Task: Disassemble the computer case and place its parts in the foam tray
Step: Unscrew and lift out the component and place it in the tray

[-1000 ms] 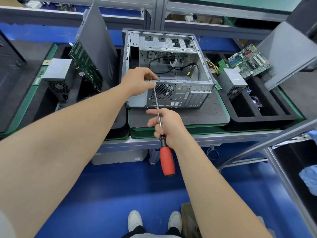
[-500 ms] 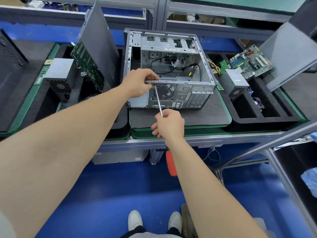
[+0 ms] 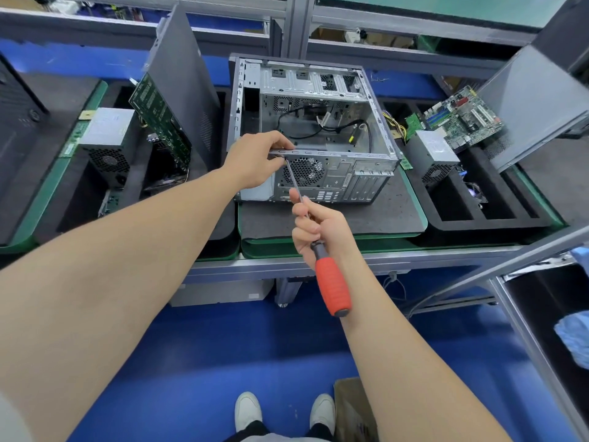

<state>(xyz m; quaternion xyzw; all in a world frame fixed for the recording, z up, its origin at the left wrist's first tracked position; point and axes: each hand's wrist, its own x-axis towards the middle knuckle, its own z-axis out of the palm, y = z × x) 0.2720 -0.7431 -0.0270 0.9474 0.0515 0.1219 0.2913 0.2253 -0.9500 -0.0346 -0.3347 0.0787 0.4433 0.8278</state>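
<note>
An open metal computer case stands on a dark mat at the bench's middle, with loose cables inside. My left hand grips the near top rail of the case at its left end. My right hand holds a screwdriver with a red handle by its shaft and collar. The tip points up to the rear panel just beside my left fingers. A black foam tray lies to the right, holding a power supply, a motherboard and a grey side panel.
A second foam tray on the left holds another power supply, a green board and an upright side panel. The bench's metal edge runs in front. A slanted rail, blue floor and a cardboard box lie below.
My right hand has turned on the screwdriver: the red handle was hidden behind the wrist half a second ago and now shows below it. My left hand stays on the rail.
</note>
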